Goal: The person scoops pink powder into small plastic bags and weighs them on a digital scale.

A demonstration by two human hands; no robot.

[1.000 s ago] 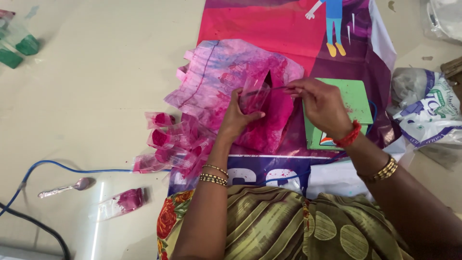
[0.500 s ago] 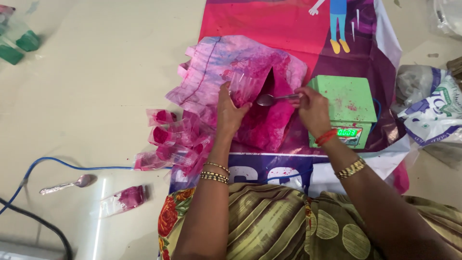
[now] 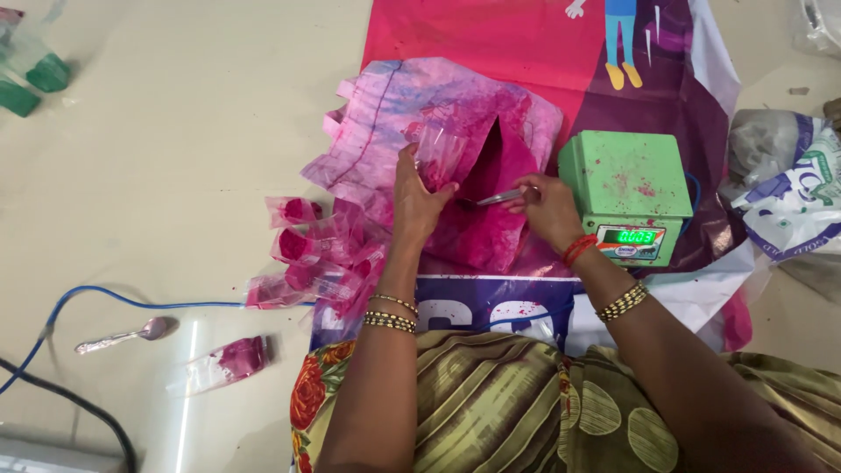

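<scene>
Two hands: both at the stained pink bag (image 3: 438,166) on the floor mat (image 3: 491,44).
Left hand (image 3: 419,197): fingers (image 3: 410,159) pinched on a small clear pouch (image 3: 441,151), held open over the pink powder (image 3: 491,175).
Right hand (image 3: 547,206): fingers (image 3: 526,194) closed on a metal spoon (image 3: 491,199), bowl in the powder.
Green scale (image 3: 626,193): just beside the right hand, toward the mat's right edge.
Filled pouches (image 3: 307,254): at the mat's left edge.

The right hand (image 3: 547,208) now dips its spoon (image 3: 495,198) into the pink powder, having left the green scale (image 3: 626,180) uncovered, while the left hand (image 3: 419,197) lifts the clear pouch (image 3: 441,149) higher.
</scene>
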